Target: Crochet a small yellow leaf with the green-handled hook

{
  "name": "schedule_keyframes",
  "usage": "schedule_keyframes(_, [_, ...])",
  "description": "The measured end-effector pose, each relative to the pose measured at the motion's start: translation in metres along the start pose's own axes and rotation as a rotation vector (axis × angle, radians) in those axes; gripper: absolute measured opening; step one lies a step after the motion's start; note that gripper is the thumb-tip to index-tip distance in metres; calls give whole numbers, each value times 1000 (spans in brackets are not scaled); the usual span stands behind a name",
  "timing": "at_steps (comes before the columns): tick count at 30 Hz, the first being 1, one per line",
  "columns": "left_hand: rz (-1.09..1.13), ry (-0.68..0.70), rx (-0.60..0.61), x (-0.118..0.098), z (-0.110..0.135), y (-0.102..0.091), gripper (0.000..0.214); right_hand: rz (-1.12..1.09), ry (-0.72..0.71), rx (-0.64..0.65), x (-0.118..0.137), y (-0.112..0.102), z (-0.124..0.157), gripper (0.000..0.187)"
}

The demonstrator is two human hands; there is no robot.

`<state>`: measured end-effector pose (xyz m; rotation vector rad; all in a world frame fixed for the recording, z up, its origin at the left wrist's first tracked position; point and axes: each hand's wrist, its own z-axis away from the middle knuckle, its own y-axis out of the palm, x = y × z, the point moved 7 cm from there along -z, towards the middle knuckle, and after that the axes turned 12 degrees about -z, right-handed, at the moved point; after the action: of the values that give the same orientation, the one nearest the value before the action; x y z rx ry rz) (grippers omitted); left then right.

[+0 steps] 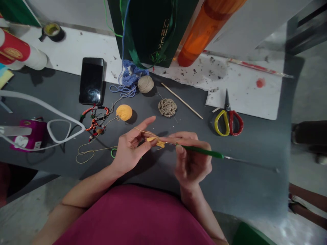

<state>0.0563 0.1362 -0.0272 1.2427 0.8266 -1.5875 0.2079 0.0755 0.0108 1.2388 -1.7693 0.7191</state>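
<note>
Crochet piece (155,141), yellow, likely light and floppy: pinched by left hand (130,148) over tabletop (242,180) front edge. Right hand (191,163) closed on stiff green hook (204,152). Best held right beside hook tip.

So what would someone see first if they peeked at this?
Probably the two hands in the middle: the left hand pinches a small yellow crochet piece while the right hand holds a green crochet hook. Next come the yellow yarn ball just beyond them and the yellow-and-red scissors off to the right. Far at the back stands a big orange bottle.
</note>
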Motion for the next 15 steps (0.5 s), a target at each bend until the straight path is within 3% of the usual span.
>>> schedule_keyframes(5, [41,-7,-5,1,0,1,63,133,-147,8,10,0,3,14])
schedule_keyframes(15, [100,17,-7,3,-1,4,64,109,-111,-27,7,1,2,19])
